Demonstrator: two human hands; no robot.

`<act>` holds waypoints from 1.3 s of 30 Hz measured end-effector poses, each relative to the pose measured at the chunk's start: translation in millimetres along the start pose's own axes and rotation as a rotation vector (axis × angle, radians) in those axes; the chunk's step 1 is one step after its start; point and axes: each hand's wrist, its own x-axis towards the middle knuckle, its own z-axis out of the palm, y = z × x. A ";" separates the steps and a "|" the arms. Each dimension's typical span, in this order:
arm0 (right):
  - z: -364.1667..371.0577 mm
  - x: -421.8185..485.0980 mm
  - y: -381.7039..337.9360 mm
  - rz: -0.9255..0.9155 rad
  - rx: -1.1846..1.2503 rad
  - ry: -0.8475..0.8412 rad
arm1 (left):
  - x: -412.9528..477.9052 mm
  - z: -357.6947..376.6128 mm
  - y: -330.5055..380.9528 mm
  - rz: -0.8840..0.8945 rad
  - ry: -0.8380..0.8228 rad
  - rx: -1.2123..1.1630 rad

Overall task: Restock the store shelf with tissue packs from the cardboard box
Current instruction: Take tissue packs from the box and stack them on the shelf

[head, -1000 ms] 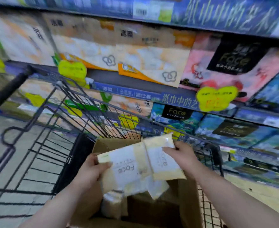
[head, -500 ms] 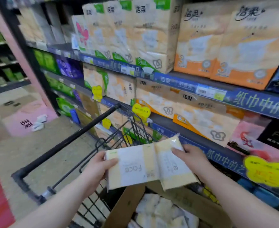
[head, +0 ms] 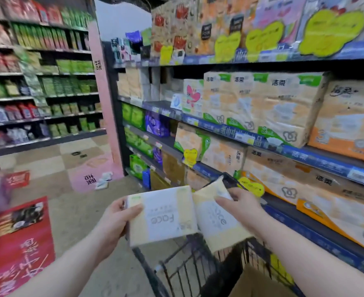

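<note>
Left grip [head: 114, 224]: your thumb lies across the front of the left tissue pack [head: 161, 217] and your fingers curl behind its left edge, so you are pinching it. Right grip [head: 241, 209]: your thumb presses the face of the right tissue pack [head: 217, 221] and your fingers wrap behind its upper right side, pinching that one too.

Both packs are white with pale yellow bands and "Face" lettering. The left one faces you nearly flat and the right one tilts away. Their inner edges touch. You hold both in the air in front of your chest, above the wire shopping cart [head: 187, 269].

A corner of the cardboard box [head: 256, 284] sits in the cart, low in view. The store shelf [head: 305, 152] runs along your right, with blue edge strips, yellow tags and large orange and green tissue bundles [head: 269, 106]. A red floor sticker [head: 20, 243] lies to your left, and a pink pillar [head: 104, 103] stands at the aisle end.
</note>
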 end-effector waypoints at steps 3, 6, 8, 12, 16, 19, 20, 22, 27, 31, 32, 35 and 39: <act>55.8 3.7 -48.7 -0.027 -0.024 -0.003 | 4.8 -74.2 8.5 0.024 0.049 -0.014; 111.2 8.5 -102.3 -0.062 -0.071 -0.027 | 11.3 -150.8 19.2 0.048 0.112 0.002; 145.5 11.6 -133.8 -0.077 -0.069 -0.051 | 14.8 -196.6 26.3 0.064 0.177 -0.007; 203.4 19.9 -182.7 -0.115 -0.144 -0.101 | 19.1 -268.3 33.2 0.072 0.266 -0.057; 241.2 36.8 -216.3 -0.139 -0.182 -0.125 | 27.3 -311.8 35.7 0.087 0.303 -0.073; 269.9 55.9 -240.1 -0.163 -0.179 -0.165 | 42.0 -343.4 32.5 0.081 0.348 -0.110; 280.0 65.7 -246.5 -0.169 -0.173 -0.176 | 47.1 -352.3 33.0 0.076 0.359 -0.114; 300.6 87.1 -259.1 -0.179 -0.183 -0.199 | 62.4 -371.5 34.1 0.077 0.383 -0.114; 353.6 158.7 -292.6 -0.219 -0.189 -0.223 | 124.0 -416.7 46.1 0.087 0.421 -0.088; 380.5 228.0 -314.0 -0.229 -0.168 -0.243 | 199.8 -445.1 60.1 0.085 0.427 -0.082; 384.5 248.5 -319.0 -0.225 -0.161 -0.235 | 220.7 -448.9 64.1 0.081 0.419 -0.079; 391.7 305.2 -334.4 -0.228 -0.199 -0.210 | 280.9 -458.5 73.0 0.097 0.391 -0.081; 400.0 364.9 -352.2 -0.238 -0.220 -0.188 | 350.9 -468.2 79.4 0.094 0.365 -0.095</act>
